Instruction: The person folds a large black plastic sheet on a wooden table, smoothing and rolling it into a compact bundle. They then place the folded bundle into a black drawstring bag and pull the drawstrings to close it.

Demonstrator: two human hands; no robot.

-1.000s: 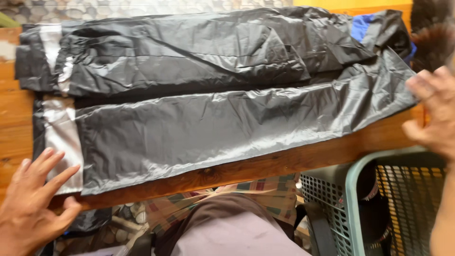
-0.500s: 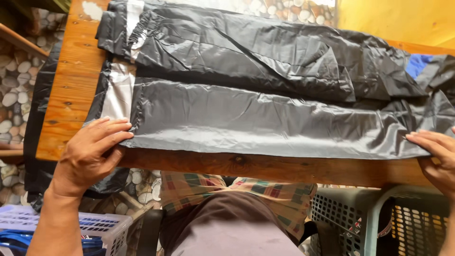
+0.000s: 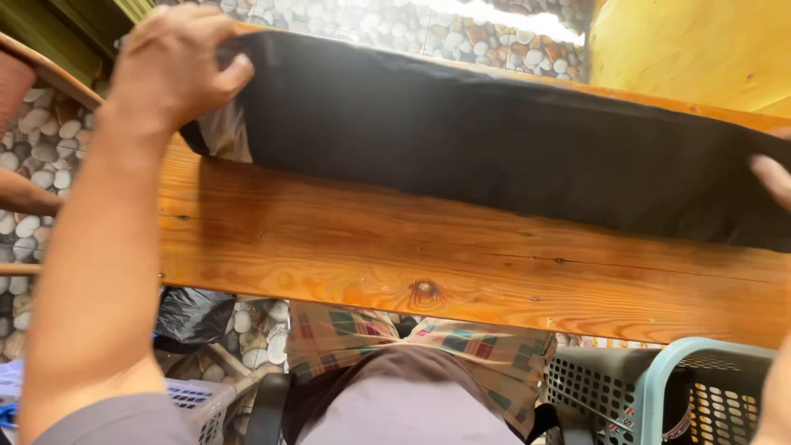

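A wooden table stands over a pebble floor. The black garment lies folded lengthwise along its far side. Left hand pinches one end; right hand grip: cannot tell. Keep both ends taut, edges aligned.

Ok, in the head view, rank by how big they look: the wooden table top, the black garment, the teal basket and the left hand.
1. Wooden table top
2. Black garment, not far behind
3. Left hand and teal basket: alike, not ranked, since the basket is cut off at the frame edge.
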